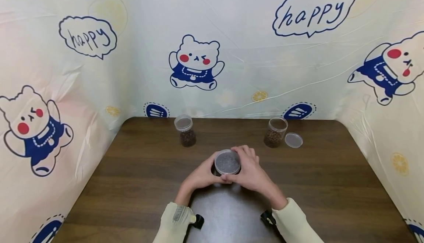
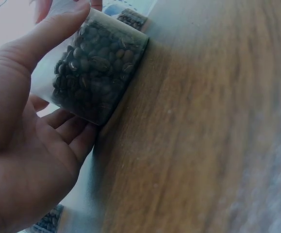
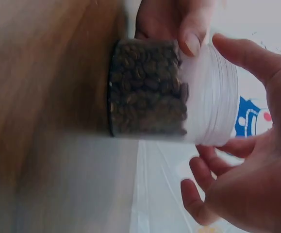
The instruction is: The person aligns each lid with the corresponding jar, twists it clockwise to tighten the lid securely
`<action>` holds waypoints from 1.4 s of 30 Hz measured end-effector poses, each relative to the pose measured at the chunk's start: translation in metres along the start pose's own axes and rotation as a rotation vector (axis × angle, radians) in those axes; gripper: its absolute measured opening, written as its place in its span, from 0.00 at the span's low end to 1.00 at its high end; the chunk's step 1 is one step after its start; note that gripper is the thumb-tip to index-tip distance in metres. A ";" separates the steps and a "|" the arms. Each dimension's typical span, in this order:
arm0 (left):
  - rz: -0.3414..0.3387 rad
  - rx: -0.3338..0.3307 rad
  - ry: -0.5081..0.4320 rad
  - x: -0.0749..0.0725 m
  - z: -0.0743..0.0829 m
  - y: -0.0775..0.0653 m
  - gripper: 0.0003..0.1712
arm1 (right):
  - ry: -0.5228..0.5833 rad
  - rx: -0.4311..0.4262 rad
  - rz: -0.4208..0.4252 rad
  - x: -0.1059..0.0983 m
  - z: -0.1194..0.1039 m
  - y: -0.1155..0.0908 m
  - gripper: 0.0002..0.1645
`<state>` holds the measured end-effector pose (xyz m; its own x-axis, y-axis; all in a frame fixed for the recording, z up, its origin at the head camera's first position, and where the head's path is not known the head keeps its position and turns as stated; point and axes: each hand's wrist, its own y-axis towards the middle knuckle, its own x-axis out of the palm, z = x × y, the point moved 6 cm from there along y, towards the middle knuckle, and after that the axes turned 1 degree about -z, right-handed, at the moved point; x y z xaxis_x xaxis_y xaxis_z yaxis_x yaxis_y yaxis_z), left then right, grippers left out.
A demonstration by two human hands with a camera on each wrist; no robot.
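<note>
1. Clear plastic walls show the coffee beans inside the jar that both hands hold, upright, around the middle of the counter; whether its base touches the wood, I cannot tell.
2. Left hand: its fingers curl round the jar's body, the thumb pressed on the wall just below the lid. That placing looks right for steadying the body without binding the rim.
3. Right hand: thumb and forefinger pinch the lid's rim from opposite sides, other fingers free of the wall. An even, light pinch should serve best; hard squeezing could bend thin plastic.
4. Firm, level support matters, I judge, since a sudden tilt could spill beans if the lid comes loose.
5. Elbow room looks ample: the capped jar stands farther back on the left, the uncapped jar back on the right, with a loose lid just beside it.
</note>
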<state>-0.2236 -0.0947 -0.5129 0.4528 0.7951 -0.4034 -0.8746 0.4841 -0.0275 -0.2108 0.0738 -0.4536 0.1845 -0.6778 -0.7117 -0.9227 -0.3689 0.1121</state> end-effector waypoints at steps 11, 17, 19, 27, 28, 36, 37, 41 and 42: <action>-0.008 0.017 -0.018 0.001 0.001 0.001 0.51 | -0.158 0.097 0.124 0.008 -0.008 -0.004 0.57; -0.002 0.022 0.005 0.000 0.002 0.001 0.52 | -0.044 0.054 -0.015 0.004 -0.006 -0.004 0.61; -0.002 0.022 0.007 0.000 0.003 0.000 0.53 | -0.007 0.028 -0.053 0.003 -0.004 -0.004 0.61; -0.010 0.022 -0.005 0.000 0.003 0.000 0.53 | 0.041 -0.009 -0.082 0.003 0.000 -0.003 0.57; -0.011 0.018 -0.008 0.000 0.002 0.001 0.53 | 0.041 -0.009 -0.077 0.003 0.000 -0.003 0.57; -0.002 -0.002 -0.030 0.001 0.000 0.003 0.54 | -0.024 -0.026 0.026 0.004 0.000 0.000 0.55; 0.000 0.000 -0.028 0.001 0.000 0.003 0.53 | -0.036 -0.027 0.043 0.004 -0.001 0.000 0.55; 0.015 -0.007 -0.020 0.001 0.001 0.002 0.53 | -0.096 -0.032 0.108 0.005 -0.003 0.000 0.54; 0.022 -0.009 -0.019 0.001 0.002 0.002 0.52 | -0.112 -0.033 0.121 0.005 -0.004 0.000 0.54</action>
<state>-0.2252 -0.0925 -0.5117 0.4366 0.8125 -0.3864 -0.8858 0.4632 -0.0270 -0.2080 0.0676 -0.4545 0.0318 -0.6441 -0.7643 -0.9240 -0.3105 0.2232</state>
